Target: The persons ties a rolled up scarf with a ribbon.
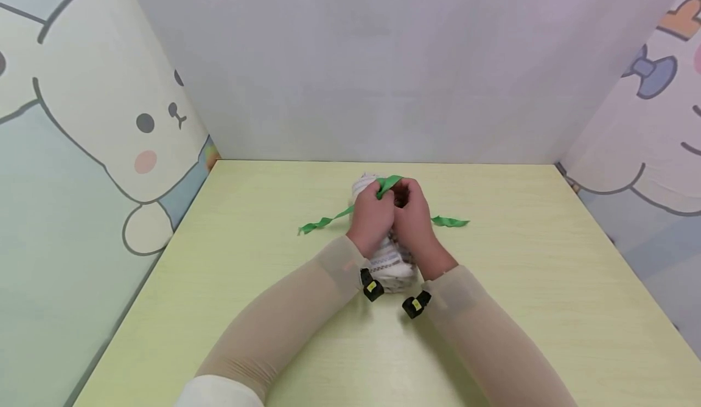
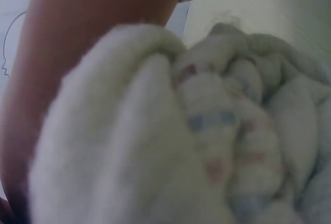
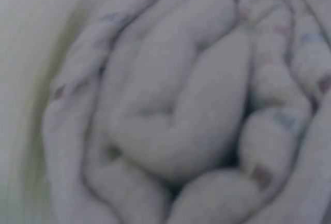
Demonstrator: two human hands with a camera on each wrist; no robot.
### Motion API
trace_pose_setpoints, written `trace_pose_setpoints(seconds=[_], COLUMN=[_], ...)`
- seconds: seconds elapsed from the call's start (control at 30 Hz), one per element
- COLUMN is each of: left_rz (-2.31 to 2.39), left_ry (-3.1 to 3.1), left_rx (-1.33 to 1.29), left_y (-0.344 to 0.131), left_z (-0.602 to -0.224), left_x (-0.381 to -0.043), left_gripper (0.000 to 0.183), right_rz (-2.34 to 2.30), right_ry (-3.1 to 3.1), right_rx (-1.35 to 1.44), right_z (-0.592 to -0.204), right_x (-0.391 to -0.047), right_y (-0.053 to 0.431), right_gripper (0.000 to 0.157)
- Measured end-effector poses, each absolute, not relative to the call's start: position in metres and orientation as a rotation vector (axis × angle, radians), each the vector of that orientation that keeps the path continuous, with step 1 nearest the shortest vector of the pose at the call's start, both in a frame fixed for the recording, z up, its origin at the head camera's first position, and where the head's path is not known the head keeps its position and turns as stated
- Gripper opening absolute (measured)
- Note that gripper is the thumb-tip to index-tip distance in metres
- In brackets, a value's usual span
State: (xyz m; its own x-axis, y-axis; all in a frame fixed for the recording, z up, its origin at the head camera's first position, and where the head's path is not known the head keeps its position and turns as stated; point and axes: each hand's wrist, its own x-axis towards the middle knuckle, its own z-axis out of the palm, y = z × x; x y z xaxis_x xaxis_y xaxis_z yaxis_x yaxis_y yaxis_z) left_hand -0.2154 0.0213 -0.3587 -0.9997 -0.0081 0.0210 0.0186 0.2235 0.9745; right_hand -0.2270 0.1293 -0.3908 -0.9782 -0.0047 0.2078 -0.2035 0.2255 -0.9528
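On the pale table (image 1: 263,212), from left to right, we see a green ribbon (image 1: 389,183) trailing out, our left hand (image 1: 373,217) pinching it over a rolled striped cloth (image 1: 390,267), our right hand (image 1: 414,221) grasping the ribbon too (fingers curled), then its other end.

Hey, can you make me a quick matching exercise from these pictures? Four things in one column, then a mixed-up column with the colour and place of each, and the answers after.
Column one
1. Ribbon
2. Rolled cloth
3. Tabletop
4. Wrist cameras

Column two
A. Pale yellow, underneath the other things
B. Black, by the sleeve cuffs
C. Green, with a loose end out to either side
D. Whitish with patterned bands, beneath the left hand and right hand

Right pairs: 1-C, 2-D, 3-A, 4-B
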Motion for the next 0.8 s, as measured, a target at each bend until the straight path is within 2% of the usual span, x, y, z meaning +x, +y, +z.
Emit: trace_pose_setpoints(seconds=[0.13, 0.3, 0.47, 0.6, 0.8], left_rz=[-1.979, -2.035, -2.026, -2.046, -2.181], left_ry=[-2.425, -2.384, -2.369, -2.334, -2.237], left_rx=[-0.003, -0.015, -0.003, 0.027, 0.034], left_y=[0.021, 0.019, 0.017, 0.015, 0.010], left_z=[-0.359, -0.361, -0.362, -0.364, -0.365], left_x=[-0.215, -0.215, -0.217, -0.218, -0.219], left_gripper=[0.024, 0.028, 0.029, 0.029, 0.023], right_rz=[2.027, 2.040, 2.103, 2.242, 2.252], right_ry=[-2.291, -2.300, -2.250, -2.134, -2.142], right_rx=[0.177, 0.189, 0.145, 0.115, 0.079], right_z=[-0.388, -0.386, -0.386, -0.386, -0.385], right_x=[-0.230, -0.232, -0.233, -0.234, -0.233], right_y=[0.131, 0.134, 0.135, 0.136, 0.138], right_gripper=[0.035, 0.018, 0.012, 0.014, 0.030])
